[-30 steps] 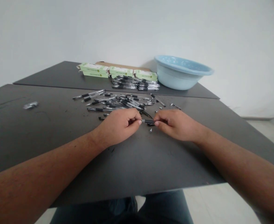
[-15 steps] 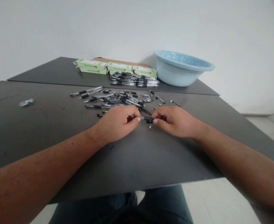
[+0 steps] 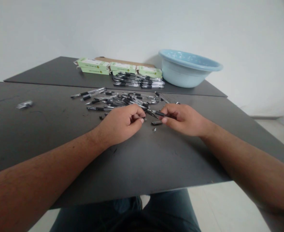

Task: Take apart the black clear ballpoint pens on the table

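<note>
My right hand pinches a pen barrel with a black grip, its clear end pointing left towards the pen pile. My left hand is closed in a pinch a short way to the left; a small bit shows at its fingertips, too little to name. Between the hands a black pen cap lies on the table, just below the held barrel. Nearer to me rests a small silver cone-shaped pen tip. Loose pens and pen parts are heaped behind my hands.
Neatly stacked pens lie in front of green-and-white boxes at the back. A light blue basin stands at the back right. A clear plastic bundle lies on the grey table at the left.
My hands, which met at the pen, have drawn apart. The barrel has moved up and right with my right hand, and the pen cap now shows uncovered on the table.
</note>
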Demonstrator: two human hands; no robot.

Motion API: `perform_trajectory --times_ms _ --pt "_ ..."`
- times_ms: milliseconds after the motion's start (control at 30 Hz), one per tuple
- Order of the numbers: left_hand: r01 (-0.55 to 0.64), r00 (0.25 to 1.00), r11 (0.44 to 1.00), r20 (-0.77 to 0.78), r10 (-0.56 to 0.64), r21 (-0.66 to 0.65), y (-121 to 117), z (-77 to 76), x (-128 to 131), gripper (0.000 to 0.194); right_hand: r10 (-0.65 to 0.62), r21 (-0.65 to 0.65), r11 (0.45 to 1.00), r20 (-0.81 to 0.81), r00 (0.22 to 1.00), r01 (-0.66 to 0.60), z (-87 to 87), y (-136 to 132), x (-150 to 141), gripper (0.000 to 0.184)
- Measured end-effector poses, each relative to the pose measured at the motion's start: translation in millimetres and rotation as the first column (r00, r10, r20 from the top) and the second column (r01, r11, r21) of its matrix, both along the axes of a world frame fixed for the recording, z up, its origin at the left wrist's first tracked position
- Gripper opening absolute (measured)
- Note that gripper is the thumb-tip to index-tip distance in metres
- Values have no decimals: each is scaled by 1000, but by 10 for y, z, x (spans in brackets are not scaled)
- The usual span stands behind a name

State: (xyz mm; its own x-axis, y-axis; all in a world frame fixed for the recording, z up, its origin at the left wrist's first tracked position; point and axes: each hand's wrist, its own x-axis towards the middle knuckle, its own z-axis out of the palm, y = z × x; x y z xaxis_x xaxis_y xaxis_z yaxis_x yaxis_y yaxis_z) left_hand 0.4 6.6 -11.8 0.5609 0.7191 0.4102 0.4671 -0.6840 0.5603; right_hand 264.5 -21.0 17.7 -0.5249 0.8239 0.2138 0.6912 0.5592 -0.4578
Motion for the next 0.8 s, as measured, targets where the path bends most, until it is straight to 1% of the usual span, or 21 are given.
perform_trajectory --times_ms 67,167,267,367,633,700,800 --pt "-34 999 999 -6 34 18 15 1 -6 12 29 -18 999 31 999 -28 -21 6 -3 12" --pt "-89 996 995 -13 89 36 41 4 -11 12 140 -26 990 120 983 -138 -76 22 -40 10" --pt "-114 993 993 -23 115 43 56 2 -13 12 228 -14 973 181 957 -229 -132 40 -73 15" --pt "-112 993 992 -28 113 52 58 -4 -13 12 259 -7 964 226 939 -264 -167 53 -79 19" --pt "-102 994 993 -31 104 67 58 1 -12 11 209 49 970 324 923 -238 -192 48 -93 14" --pt "-104 994 992 -32 106 65 65 3 -15 12 183 79 974 289 940 -214 -183 42 -98 14" --pt "-89 995 995 -44 91 36 63 2 -7 13 94 143 983 159 983 -118 -148 16 -107 12"
